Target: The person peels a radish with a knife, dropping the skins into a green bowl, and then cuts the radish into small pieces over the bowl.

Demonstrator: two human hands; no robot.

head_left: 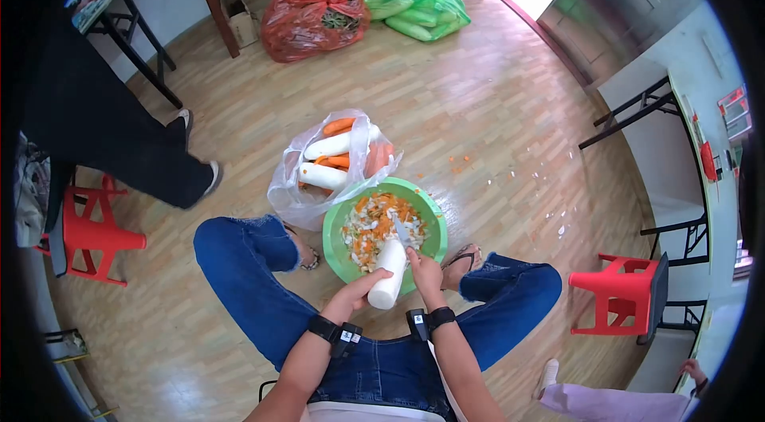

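Head view: your left hand [366, 288] wraps the near end of a thick white cylindrical radish [388, 272], held aslant across the near rim of a round light-green plastic bowl [437, 223]. Your right hand [425, 272] appears closed around the handle of a slim silver-bladed knife [402, 230], its blade beside the radish's far end. The step in hand looks to be slicing or shaving the radish into the bowl, where chopped orange and white vegetable pieces [366, 223] lie; the next stroke would call for a steady left grip, fingers behind the edge, blade directed away from you.

A translucent plastic bag [280, 191] of orange carrots and white radishes crowds the bowl's far left edge, leaving little room there. Your blue denim legs [247, 270] flank the bowl, likely limiting low elbow swings. Ahead and to the right, pale wood-look flooring [510, 95] offers the widest space. At far left stands a person in loose dark trousers [135, 143], well apart from your blade.
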